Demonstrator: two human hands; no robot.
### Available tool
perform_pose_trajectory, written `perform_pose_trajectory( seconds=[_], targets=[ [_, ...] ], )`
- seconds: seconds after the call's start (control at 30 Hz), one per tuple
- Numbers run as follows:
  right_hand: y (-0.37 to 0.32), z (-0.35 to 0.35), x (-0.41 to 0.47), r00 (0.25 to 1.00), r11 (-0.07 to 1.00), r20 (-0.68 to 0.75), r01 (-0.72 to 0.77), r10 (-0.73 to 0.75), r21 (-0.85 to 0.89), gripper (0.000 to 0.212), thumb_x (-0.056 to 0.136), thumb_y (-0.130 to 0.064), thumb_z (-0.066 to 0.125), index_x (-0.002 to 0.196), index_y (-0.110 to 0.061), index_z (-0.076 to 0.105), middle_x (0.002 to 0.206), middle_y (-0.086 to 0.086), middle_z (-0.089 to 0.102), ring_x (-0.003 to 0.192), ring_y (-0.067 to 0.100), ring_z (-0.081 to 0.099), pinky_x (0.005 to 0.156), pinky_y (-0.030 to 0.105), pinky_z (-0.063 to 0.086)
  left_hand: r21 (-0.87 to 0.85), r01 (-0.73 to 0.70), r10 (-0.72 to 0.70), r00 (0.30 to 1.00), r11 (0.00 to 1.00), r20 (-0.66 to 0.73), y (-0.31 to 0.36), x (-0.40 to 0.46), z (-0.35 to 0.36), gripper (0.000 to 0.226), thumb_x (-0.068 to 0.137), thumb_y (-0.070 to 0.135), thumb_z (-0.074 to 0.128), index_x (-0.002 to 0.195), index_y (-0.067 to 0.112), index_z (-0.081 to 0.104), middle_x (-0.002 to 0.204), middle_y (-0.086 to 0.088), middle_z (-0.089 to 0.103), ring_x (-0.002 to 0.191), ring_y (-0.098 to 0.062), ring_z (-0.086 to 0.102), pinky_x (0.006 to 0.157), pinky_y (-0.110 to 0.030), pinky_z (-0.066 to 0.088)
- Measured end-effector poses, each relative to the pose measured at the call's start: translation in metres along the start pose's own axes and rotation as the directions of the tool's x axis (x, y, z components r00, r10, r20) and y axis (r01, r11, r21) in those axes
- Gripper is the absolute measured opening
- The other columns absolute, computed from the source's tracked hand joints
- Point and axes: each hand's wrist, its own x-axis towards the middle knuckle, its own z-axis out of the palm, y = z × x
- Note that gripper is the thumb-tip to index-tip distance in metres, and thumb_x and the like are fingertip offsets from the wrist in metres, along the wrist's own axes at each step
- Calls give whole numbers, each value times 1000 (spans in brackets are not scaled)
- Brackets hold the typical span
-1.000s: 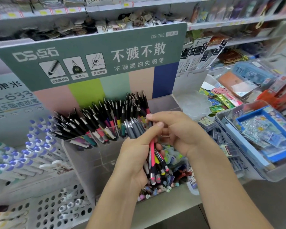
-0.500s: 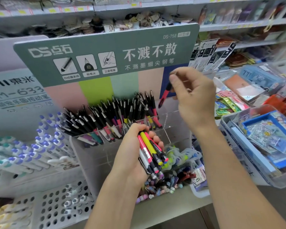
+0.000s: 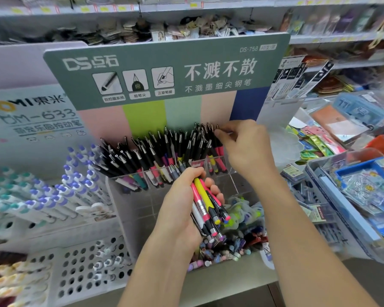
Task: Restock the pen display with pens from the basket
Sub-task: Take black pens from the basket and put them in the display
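Gripping a bundle of pens (image 3: 205, 207) in the left hand (image 3: 182, 209) at the centre of the frame, I see its fingers curled round pink, yellow and white barrels whose tips point down and to the right. The right hand (image 3: 245, 149), just above and to the right, reaches to the right end of the pen display (image 3: 164, 156); its thumb and forefinger pinch the top of one black-capped pen (image 3: 216, 138) standing in the rightmost filled slot. The display is a clear compartmented holder in the middle of the frame, packed with slanted black-topped pens, under a green header card (image 3: 164, 69) with coloured stripes. Below the left hand, at lower centre, a clear bin (image 3: 233, 247) holds a jumble of small coloured items; I cannot tell whether it is the basket. White pens with purple caps (image 3: 75, 185) fan out at the left, above a perforated white tray (image 3: 75, 273) at lower left.
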Motion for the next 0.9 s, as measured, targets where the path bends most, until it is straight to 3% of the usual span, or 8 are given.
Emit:
perform_pose_trajectory(
  seconds=[0.13,0.27,0.43,0.57,0.63,0.73,0.83,0.9],
  targets=[
    [0,-1,-5,997,992,-9,-71,73,100,18,95,-37,63,92,-26,78,81,-5,74,80,22,68,73,43,57,10,1,-1,1000,1000,-9,0,0,1,17,96,17,59,80,11,55,58,0,53,45,-12,54,46,-24,52],
    [0,-5,-8,989,981,104,-118,103,155,23,92,-45,64,94,-27,78,84,-8,76,86,18,70,82,46,58,41,-8,9,1000,999,-20,-1,0,3,17,96,18,60,81,10,58,60,-1,56,47,-13,57,47,-25,53],
    [2,-14,-9,993,961,82,-108,90,254,20,96,-24,67,111,-15,77,98,-5,77,88,7,70,89,39,58,85,-38,40,999,996,-17,-4,0,6,15,97,21,63,91,7,66,65,-4,65,52,-14,63,49,-25,55],
    [-1,-32,-21,995,939,-20,-90,102,333,14,96,-29,68,88,-23,77,78,-11,75,68,0,65,70,28,56,105,-72,73,997,992,-5,-7,-1,9,19,96,26,64,91,8,69,65,-3,63,48,-12,59,45,-23,51],
    [-8,-41,-32,977,900,109,-209,181,382,26,93,-39,69,77,-21,77,66,-8,72,52,-2,56,58,21,46,127,-62,60,998,990,18,-7,0,10,21,95,29,64,92,9,70,64,-2,62,46,-10,55,43,-22,49],
    [-20,-47,-47,838,777,480,-476,258,413,32,91,-41,70,73,-15,76,58,-3,67,43,2,52,47,15,43,191,-21,9,998,981,64,-10,1,12,22,93,30,67,89,10,74,65,-3,60,46,-10,53,42,-22,47],
    [-17,-44,-50,772,639,564,-597,293,485,29,90,-32,73,67,-15,71,57,0,62,45,9,51,44,17,40,285,-49,23,995,957,93,-12,4,10,22,88,30,71,95,9,73,67,-4,61,48,-12,54,44,-23,48],
    [-11,-43,-49,757,615,571,-622,317,484,23,86,-31,77,68,-17,73,60,-2,63,51,10,51,50,20,41,348,-89,64,995,933,83,-13,6,8,26,84,31,75,98,9,73,66,-3,62,48,-13,55,44,-24,48]
  ],
)
